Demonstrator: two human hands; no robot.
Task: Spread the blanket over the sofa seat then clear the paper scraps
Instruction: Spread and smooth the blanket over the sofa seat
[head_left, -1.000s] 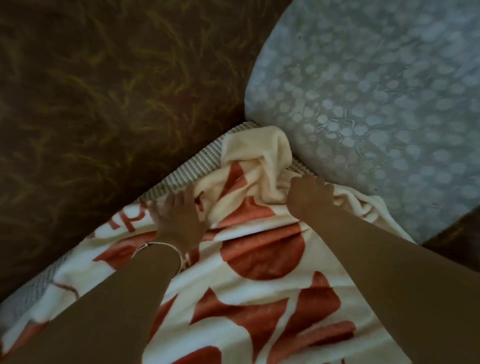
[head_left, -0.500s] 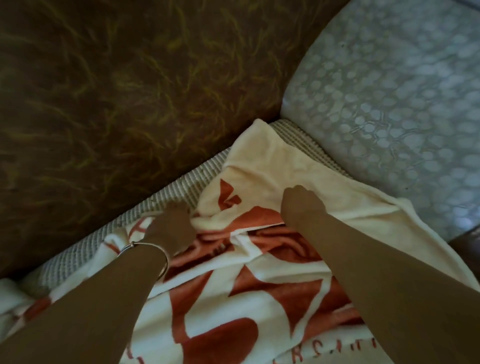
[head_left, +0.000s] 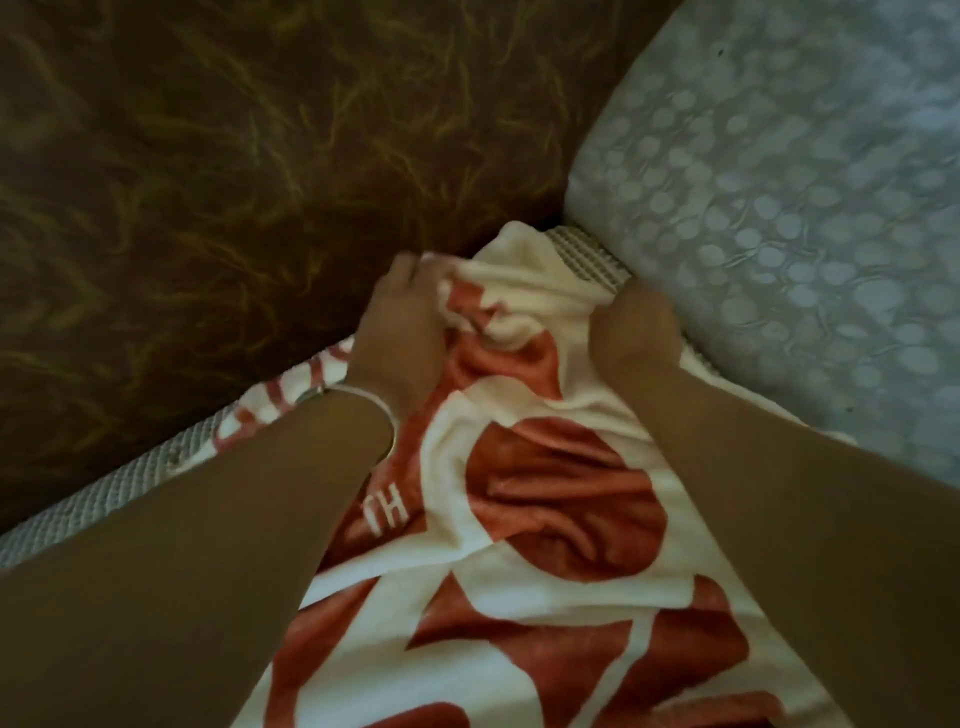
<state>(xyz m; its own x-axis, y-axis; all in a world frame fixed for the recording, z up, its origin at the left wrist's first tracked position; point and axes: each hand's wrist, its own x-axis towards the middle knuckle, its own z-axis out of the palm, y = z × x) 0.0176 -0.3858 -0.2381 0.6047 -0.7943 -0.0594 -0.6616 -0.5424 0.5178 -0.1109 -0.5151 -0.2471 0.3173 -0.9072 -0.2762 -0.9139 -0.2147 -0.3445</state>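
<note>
1. The blanket (head_left: 561, 499), cream with large red-orange shapes and some lettering, lies over the sofa seat (head_left: 98, 493) and runs from the bottom of the view up into the corner of the sofa.
2. The left hand (head_left: 400, 332) is at the blanket's far edge, against the dark brown backrest (head_left: 234, 182). Its fingers curl around a bunched fold of cloth, gripping it.
3. A thin bangle (head_left: 363, 400) sits on the left wrist.
4. The right hand (head_left: 636, 327) is closed in a fist on the blanket, just beside the pale blue-grey textured cushion (head_left: 779, 208) at the right. Cloth gathers under it, and the fingertips are hidden.
5. Between the hands the blanket is crumpled into folds; its cream corner points into the gap where backrest and cushion meet.
6. A strip of grey woven seat cover shows bare along the backrest at the left, and a small patch shows in the corner beyond the blanket.
7. Lower down the blanket lies flatter, with shallow wrinkles.
</note>
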